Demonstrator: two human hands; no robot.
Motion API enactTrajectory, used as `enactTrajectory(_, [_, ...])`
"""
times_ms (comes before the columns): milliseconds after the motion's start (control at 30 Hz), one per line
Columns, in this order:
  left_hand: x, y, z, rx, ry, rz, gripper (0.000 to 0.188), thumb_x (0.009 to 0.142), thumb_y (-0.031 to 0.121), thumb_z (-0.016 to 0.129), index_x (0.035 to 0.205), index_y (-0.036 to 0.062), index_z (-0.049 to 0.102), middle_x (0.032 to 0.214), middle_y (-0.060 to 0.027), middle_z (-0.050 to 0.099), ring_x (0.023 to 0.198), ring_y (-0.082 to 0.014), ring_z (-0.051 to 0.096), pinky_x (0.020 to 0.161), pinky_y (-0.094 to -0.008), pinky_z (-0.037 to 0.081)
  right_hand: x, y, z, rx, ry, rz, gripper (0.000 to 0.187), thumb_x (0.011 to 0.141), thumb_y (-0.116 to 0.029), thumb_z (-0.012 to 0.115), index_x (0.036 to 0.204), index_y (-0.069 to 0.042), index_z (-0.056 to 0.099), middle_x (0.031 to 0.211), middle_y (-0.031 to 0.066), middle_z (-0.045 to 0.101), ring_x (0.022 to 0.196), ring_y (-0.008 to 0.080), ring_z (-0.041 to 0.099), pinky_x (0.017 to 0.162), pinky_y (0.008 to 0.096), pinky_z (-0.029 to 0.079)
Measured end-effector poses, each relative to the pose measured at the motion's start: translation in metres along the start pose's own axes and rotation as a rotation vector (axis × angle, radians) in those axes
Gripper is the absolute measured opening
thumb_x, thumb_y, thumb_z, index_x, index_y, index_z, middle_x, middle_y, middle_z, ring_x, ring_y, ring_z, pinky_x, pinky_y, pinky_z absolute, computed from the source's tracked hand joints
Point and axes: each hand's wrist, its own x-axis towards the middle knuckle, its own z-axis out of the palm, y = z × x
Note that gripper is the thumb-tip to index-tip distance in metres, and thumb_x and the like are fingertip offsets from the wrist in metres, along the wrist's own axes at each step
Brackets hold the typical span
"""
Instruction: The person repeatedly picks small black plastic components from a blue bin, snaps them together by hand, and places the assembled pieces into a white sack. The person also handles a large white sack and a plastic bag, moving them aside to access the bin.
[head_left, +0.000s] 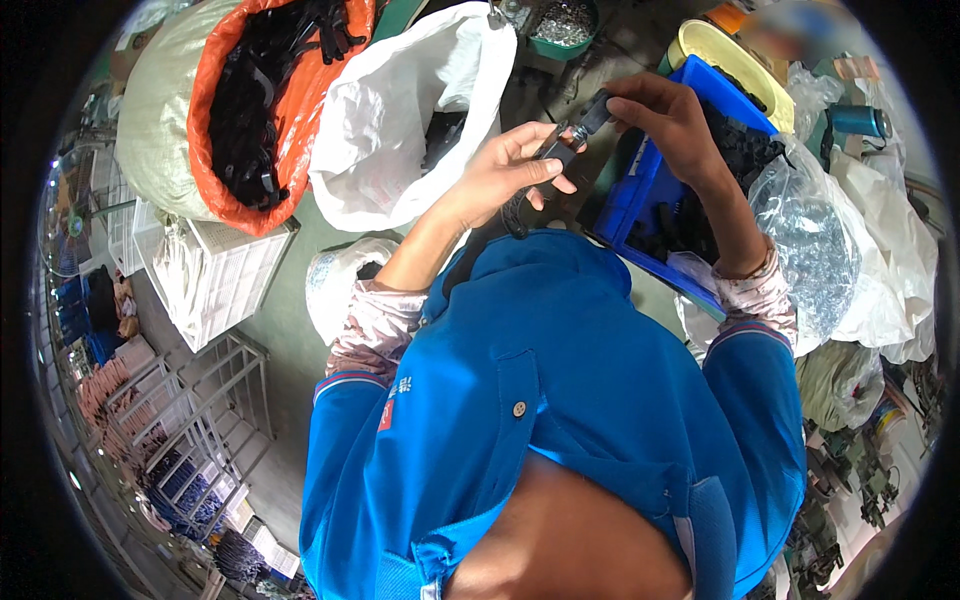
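My left hand (pixel 500 172) is closed, its thumb and fingers pinching a black part (pixel 558 153). A dark, strap-like length (pixel 513 212) hangs below that hand; whether it joins the part I cannot tell. My right hand (pixel 660 115) comes in from the right and grips a small black plastic piece (pixel 597 110) between thumb and fingertips. Between the two pieces shows a small shiny metal bit (pixel 577 133), close to both. Just right of the hands stands a blue bin (pixel 632 195) with many black parts. Left of them an upright white sack (pixel 365 140) gapes, with dark pieces inside.
An orange-lined sack (pixel 203 130) full of black strips stands at the far left, above a white crate (pixel 215 275). At the back are a green tray (pixel 560 48) of small metal pieces and a yellow tub (pixel 700 42). Clear plastic bags (pixel 805 235) crowd the right.
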Motion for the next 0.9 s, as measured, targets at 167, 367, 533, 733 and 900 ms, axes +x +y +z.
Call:
enactTrajectory(167, [0.008, -0.001, 0.004, -0.002, -0.026, 0.01, 0.039, 0.095, 0.017, 0.06, 0.132, 0.0072, 0.052, 0.128, -0.0074, 0.06, 0.092, -0.0197, 0.069, 0.055, -0.0233, 0.052, 0.004, -0.008, -0.003, -0.052, -0.058, 0.031, 0.026, 0.09, -0.015, 0.069, 0.109, 0.002, 0.066, 0.087, 0.0052, 0.067, 0.078, 0.0104, 0.061, 0.075, 0.0256, 0.049])
enactTrajectory(367, [0.014, -0.001, 0.008, -0.047, -0.006, -0.01, 0.037, 0.095, 0.016, 0.061, 0.129, 0.0061, 0.051, 0.126, -0.008, 0.062, 0.091, -0.0182, 0.069, 0.054, -0.0239, 0.051, 0.001, 0.003, -0.006, -0.03, -0.054, 0.105, 0.026, 0.089, -0.014, 0.069, 0.109, 0.002, 0.067, 0.092, 0.0079, 0.068, 0.079, 0.0119, 0.063, 0.073, 0.0265, 0.052])
enactTrajectory(533, [0.021, -0.002, 0.006, 0.001, 0.008, 0.003, 0.034, 0.095, 0.015, 0.061, 0.126, 0.005, 0.05, 0.122, -0.0101, 0.064, 0.09, -0.0183, 0.069, 0.054, -0.024, 0.051, -0.003, 0.009, -0.003, 0.063, -0.015, 0.131, 0.025, 0.088, -0.014, 0.071, 0.106, 0.001, 0.065, 0.089, 0.0048, 0.067, 0.079, 0.0106, 0.062, 0.075, 0.0259, 0.05])
enactTrajectory(733, [0.034, 0.003, 0.015, 0.118, 0.082, 0.035, 0.03, 0.094, 0.01, 0.063, 0.118, 0.0026, 0.047, 0.114, -0.0108, 0.066, 0.089, -0.0174, 0.068, 0.056, -0.0247, 0.052, -0.007, 0.011, 0.001, 0.01, -0.022, 0.127, 0.022, 0.089, -0.011, 0.068, 0.105, 0.002, 0.065, 0.091, 0.0063, 0.067, 0.079, 0.0111, 0.062, 0.074, 0.0267, 0.051])
enactTrajectory(900, [0.044, 0.006, 0.024, 0.609, 0.287, 0.307, 0.025, 0.088, 0.008, 0.072, 0.1, 0.0031, 0.05, 0.09, -0.0029, 0.065, 0.081, -0.0071, 0.062, 0.057, -0.0221, 0.047, -0.02, 0.009, 0.003, 0.16, 0.071, 0.094, 0.017, 0.089, -0.006, 0.065, 0.105, 0.0, 0.065, 0.096, 0.0037, 0.066, 0.091, 0.01, 0.059, 0.081, 0.0268, 0.049])
